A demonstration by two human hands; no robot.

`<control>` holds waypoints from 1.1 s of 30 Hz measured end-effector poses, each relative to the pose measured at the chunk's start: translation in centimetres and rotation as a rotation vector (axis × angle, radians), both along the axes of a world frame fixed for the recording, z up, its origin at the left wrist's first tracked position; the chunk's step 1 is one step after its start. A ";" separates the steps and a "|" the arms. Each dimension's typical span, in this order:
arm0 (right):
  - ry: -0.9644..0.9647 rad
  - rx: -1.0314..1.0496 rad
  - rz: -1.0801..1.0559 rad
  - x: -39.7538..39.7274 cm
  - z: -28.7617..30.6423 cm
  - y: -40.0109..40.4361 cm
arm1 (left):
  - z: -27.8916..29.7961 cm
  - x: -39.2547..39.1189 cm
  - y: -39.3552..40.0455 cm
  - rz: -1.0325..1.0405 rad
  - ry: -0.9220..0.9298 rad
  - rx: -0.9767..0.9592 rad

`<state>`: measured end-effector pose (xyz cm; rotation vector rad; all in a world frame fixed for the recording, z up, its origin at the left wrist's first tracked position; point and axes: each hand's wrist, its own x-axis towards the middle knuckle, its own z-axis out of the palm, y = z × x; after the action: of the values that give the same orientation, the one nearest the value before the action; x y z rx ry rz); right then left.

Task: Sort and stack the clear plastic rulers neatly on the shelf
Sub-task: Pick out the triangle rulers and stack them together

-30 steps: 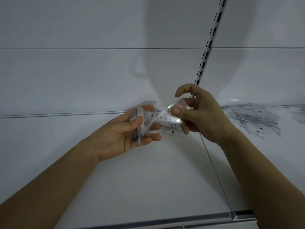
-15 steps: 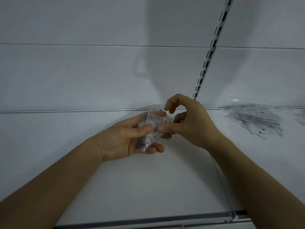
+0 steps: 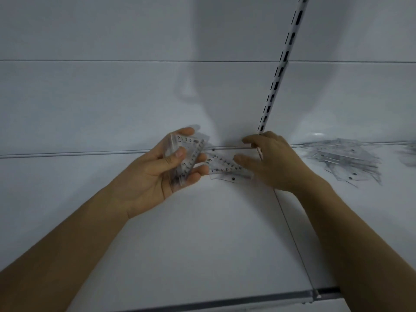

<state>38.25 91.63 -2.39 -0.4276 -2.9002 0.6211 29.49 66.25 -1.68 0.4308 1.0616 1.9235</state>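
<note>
My left hand (image 3: 162, 174) is shut on a stack of clear triangular rulers (image 3: 186, 156), held upright above the white shelf (image 3: 202, 239), thumb pressed on its face. Just to its right, a few loose clear rulers (image 3: 222, 167) with black numbers lie flat on the shelf near the back wall. My right hand (image 3: 272, 161) hovers over their right end with fingers spread, fingertips at or touching them, holding nothing. A loose pile of clear rulers (image 3: 342, 158) lies farther right on the neighbouring shelf panel.
A slotted white upright (image 3: 279, 70) runs up the back wall behind my right hand. A seam (image 3: 292, 239) divides the shelf panels. The shelf's metal front rail (image 3: 225, 302) crosses the bottom. More clear pieces (image 3: 409, 154) sit at the far right edge.
My right hand has let go of the ruler it added to the left hand's stack and moved right and down, fingers spread, to the loose rulers on the shelf. The left hand stayed.
</note>
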 end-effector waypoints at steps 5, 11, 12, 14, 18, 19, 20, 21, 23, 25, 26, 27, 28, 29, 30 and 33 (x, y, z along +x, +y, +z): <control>-0.108 0.010 -0.021 -0.3 -0.3 -0.6 | -0.4 -0.9 -0.6 -0.082 0.021 -0.008; -0.048 -0.096 -0.035 -0.4 -0.3 -0.6 | -0.5 -1.0 -0.8 -0.110 0.051 0.026; -0.034 -0.132 -0.037 -0.4 -0.3 -0.6 | -0.4 -1.0 -0.8 -0.098 0.052 0.034; -0.003 -0.195 -0.029 -0.3 -0.2 -0.5 | -0.3 -1.2 -0.9 -0.069 0.053 0.044; 0.156 -0.354 -0.014 -0.2 0.3 0.2 | -0.3 -1.4 -0.7 -0.013 0.034 0.054; 0.212 -0.438 -0.008 -0.1 0.5 0.4 | -0.3 -1.4 -0.6 0.008 0.025 0.049; 0.272 -0.541 0.006 -0.1 0.8 0.5 | -0.3 -1.4 -0.6 0.028 0.017 0.039; 0.336 -0.647 0.029 0.0 1.2 0.5 | -0.2 -1.3 -0.5 0.040 0.014 0.028; 0.431 -0.836 0.087 0.3 1.7 0.3 | -0.2 -1.3 -0.5 0.031 0.022 0.017; 0.440 -1.005 0.145 0.5 2.0 0.0 | -0.2 -1.2 -0.5 0.011 0.018 0.016; 0.422 -1.078 0.169 0.6 2.1 -0.3 | -0.2 -1.1 -0.5 -0.009 0.009 0.017; 0.394 -1.135 0.198 0.7 2.1 -0.6 | -0.3 -1.0 -0.5 -0.055 0.007 0.026; 0.367 -1.157 0.228 0.7 2.1 -1.0 | -0.4 -0.9 -0.5 -0.128 0.015 0.045; 0.350 -1.136 0.251 0.6 2.0 -1.6 | -0.6 -0.7 -0.4 -0.214 0.029 0.064; 0.344 -1.071 0.262 0.5 1.8 -2.1 | -0.8 -0.5 -0.4 -0.295 0.044 0.080; 0.352 -0.901 0.184 0.2 1.0 -3.5 | -1.0 -0.2 -0.5 -0.419 0.047 0.100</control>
<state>38.42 88.12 -1.42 -0.1049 -2.1914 1.8129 29.31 65.80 -2.70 0.6986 0.8280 1.6006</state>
